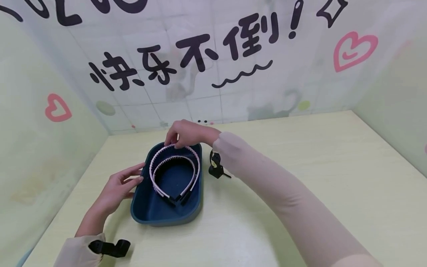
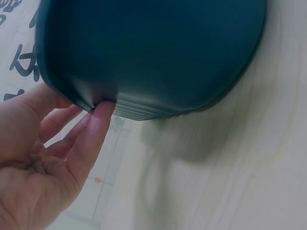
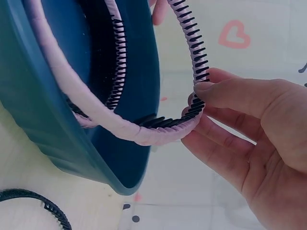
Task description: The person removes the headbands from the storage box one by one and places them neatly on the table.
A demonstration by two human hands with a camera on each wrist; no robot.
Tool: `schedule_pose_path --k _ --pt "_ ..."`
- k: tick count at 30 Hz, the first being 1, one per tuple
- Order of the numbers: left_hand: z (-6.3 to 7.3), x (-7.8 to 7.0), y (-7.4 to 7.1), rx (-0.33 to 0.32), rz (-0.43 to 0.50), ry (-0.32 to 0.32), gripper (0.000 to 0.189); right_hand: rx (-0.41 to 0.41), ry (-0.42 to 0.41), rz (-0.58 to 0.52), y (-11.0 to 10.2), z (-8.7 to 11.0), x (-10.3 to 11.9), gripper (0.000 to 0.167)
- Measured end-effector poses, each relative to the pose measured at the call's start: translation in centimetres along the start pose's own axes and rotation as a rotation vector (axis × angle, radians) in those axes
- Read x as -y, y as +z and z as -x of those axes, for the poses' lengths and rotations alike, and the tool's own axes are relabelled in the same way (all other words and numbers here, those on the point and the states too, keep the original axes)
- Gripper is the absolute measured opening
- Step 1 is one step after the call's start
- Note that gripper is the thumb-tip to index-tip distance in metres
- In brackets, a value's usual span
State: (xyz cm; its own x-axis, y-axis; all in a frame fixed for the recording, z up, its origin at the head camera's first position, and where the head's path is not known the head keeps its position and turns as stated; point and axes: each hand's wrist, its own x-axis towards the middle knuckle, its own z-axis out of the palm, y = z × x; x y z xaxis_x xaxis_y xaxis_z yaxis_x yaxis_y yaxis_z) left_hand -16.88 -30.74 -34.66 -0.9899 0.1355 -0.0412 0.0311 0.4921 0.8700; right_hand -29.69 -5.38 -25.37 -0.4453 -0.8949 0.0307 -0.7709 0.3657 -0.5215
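Observation:
A deep blue plastic box (image 1: 146, 215) stands on the table with two pale pink headbands over and in it. My right hand (image 1: 186, 132) pinches the top of the larger headband (image 3: 91, 103) between thumb and fingers, at the far end of the box. Black teeth line its inner side. Within the box lies the smaller headband (image 3: 120, 62), also toothed, its black tips towards the near end. With thumb and fingers at the left rim, my left hand (image 1: 113, 189) holds the box. In the left wrist view, that thumb (image 2: 98, 120) presses the ribbed wall.
A black toothed headband (image 3: 38, 199) lies on the table beside the box, mostly out of frame. Black wrist cameras are strapped to the left cuff (image 1: 110, 248) and right cuff (image 1: 216, 167). Printed cloth walls (image 1: 186, 96) enclose the pale table (image 1: 317, 167) at the back and sides.

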Motion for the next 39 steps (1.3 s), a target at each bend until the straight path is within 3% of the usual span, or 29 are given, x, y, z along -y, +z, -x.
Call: schedule_pose_path --k 21,39 --pt "0.0 -0.1 -0.3 0.003 -0.005 0.000 0.054 -0.006 -0.038 0.058 -2.3 1.8 0.9 0.026" --pt "0.0 0.0 0.0 -0.004 -0.003 -0.005 0.054 -0.053 0.039 0.043 -3.8 5.1 -0.1 0.024"
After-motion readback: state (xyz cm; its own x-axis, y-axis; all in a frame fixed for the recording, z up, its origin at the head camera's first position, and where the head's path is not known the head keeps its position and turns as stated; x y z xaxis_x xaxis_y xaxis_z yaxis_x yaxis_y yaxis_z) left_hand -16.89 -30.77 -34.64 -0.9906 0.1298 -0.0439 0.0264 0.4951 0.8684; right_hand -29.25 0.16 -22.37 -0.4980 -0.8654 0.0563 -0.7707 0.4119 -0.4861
